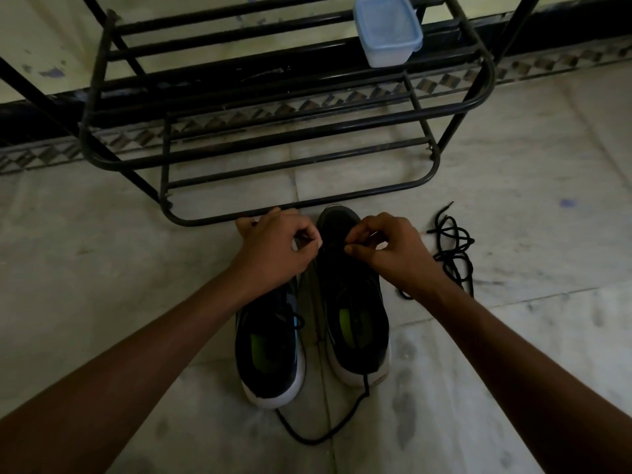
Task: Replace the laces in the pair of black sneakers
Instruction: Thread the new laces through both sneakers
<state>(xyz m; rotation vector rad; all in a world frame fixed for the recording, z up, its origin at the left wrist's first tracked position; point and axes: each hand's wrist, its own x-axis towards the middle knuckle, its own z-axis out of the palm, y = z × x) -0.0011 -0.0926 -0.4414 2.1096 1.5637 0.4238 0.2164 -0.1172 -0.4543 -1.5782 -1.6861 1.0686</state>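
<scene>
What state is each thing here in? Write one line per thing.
left sneaker, upright on floor, lace in it.
right sneaker, upright on floor, beside it.
lace, slack, trailing from right sneaker's heel onto floor.
spare lace, loose, tangled on floor.
container, lid on, on the rack.
rack, standing.
right hand, fingers pinch the lace over right sneaker.
left hand, fingers curled; grip unclear.

2 black sneakers (355, 295), white soles, lime-green insoles; black threaded lace (325, 436); black loose lace (453, 248); black rack (212, 222); pale-blue translucent container (388, 29); grey-white mottled floor (530, 186); skirting band (44, 153) of brown-and-grey diamonds.
</scene>
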